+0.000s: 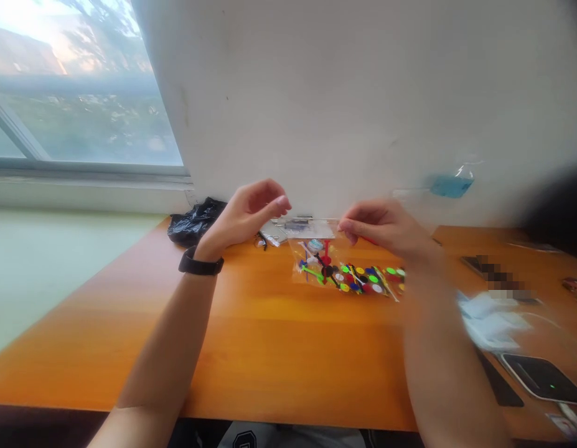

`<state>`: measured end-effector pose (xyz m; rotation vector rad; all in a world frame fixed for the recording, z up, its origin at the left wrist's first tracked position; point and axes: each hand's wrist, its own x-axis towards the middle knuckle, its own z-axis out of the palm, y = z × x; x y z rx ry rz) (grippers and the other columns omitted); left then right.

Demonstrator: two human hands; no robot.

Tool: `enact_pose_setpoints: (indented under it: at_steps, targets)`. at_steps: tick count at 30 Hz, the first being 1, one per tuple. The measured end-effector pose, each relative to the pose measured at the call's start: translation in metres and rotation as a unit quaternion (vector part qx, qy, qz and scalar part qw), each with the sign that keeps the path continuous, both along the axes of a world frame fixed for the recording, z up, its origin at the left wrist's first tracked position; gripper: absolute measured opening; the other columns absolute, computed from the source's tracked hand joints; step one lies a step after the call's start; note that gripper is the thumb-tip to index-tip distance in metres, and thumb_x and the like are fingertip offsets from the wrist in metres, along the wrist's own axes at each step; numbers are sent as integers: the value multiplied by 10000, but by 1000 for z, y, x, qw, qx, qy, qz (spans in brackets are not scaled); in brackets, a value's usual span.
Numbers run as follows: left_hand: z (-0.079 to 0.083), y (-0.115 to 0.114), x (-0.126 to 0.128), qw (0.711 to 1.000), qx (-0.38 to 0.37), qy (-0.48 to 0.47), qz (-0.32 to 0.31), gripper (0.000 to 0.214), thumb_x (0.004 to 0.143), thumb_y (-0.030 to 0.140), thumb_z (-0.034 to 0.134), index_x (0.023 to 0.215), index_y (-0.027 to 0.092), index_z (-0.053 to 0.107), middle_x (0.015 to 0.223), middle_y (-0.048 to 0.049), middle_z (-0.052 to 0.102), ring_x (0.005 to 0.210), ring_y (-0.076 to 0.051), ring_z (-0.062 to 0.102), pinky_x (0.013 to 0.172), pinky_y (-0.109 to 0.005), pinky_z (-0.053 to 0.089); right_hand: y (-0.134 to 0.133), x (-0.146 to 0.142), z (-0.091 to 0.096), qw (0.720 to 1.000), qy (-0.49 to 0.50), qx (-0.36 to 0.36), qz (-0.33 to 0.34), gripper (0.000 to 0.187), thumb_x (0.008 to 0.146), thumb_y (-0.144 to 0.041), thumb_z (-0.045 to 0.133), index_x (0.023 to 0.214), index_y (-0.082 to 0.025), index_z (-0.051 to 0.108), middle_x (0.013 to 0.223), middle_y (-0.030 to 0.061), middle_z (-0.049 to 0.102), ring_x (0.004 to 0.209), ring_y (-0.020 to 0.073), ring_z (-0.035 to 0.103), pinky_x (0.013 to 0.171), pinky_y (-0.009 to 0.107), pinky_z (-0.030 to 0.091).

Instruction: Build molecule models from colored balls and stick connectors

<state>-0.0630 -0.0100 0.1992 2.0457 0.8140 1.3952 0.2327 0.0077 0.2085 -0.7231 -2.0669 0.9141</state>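
My right hand pinches the upper right corner of a clear plastic bag between thumb and fingers. Inside the bag show coloured plastic sticks, among them a red one and a green one, and a white label strip along the top. My left hand, with a black band on its wrist, hovers by the bag's upper left corner. Its fingers are loosely curled, with nothing visible in them. Right beside the bag lie several coloured discs and thin sticks, partly hidden by my right forearm.
A crumpled black plastic bag lies by the wall, left of my left hand. On the right of the wooden table are white crumpled wrappers and a dark flat device. A blue packet is against the wall.
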Motion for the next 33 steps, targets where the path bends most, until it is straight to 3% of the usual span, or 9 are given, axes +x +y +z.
enact_pose_setpoints:
  at_steps: [3,5,10,14,18,26,33]
  targets:
    - [-3,-2,11,998,-36,16,-48,466,852,551,792,1116,169,748,1056,-118,775,990,-231,735,836,-296,597,1,-1,-1,1000,-5,-3,-2,263,862,-459,811,788,-209,781,686,32,682,644,157,625,600,309,492]
    - [-7,-1,15,996,-60,36,-58,464,814,534,832,1103,176,770,1020,-109,785,958,-244,747,803,-309,609,1,-2,-1,1000,-3,-1,-7,268,855,-470,816,800,-210,785,709,36,693,654,158,629,607,311,496]
    - [-12,2,19,998,-53,14,-23,367,795,502,853,906,156,797,842,-80,776,809,-217,746,751,-311,614,0,-4,-1,999,21,20,-39,303,865,-490,807,779,-204,758,692,27,671,644,146,599,596,295,476]
    - [-11,1,22,997,-35,-67,-17,350,808,468,855,920,146,777,829,-77,770,769,-192,746,753,-304,618,5,-9,-5,996,61,36,-47,328,895,-504,774,776,-201,739,722,33,677,712,161,616,673,292,508]
    - [-10,2,26,995,-20,-97,-28,322,846,442,831,915,142,737,814,-82,771,721,-169,740,692,-276,613,12,-23,-12,994,108,29,-18,323,836,-526,826,942,-228,765,807,28,703,757,174,645,718,304,548]
    - [-11,4,19,996,-36,-70,-45,351,828,428,847,1019,147,760,831,-75,774,719,-175,742,685,-282,627,15,-47,-20,984,173,42,-20,301,780,-480,886,842,-210,767,670,-2,656,600,131,574,603,287,511]
    - [-12,3,21,998,-29,-43,-34,331,835,416,840,1029,151,801,849,-80,781,705,-164,726,658,-266,610,13,-46,-19,984,176,35,-16,255,781,-410,890,929,-219,808,686,3,679,612,138,597,598,292,522]
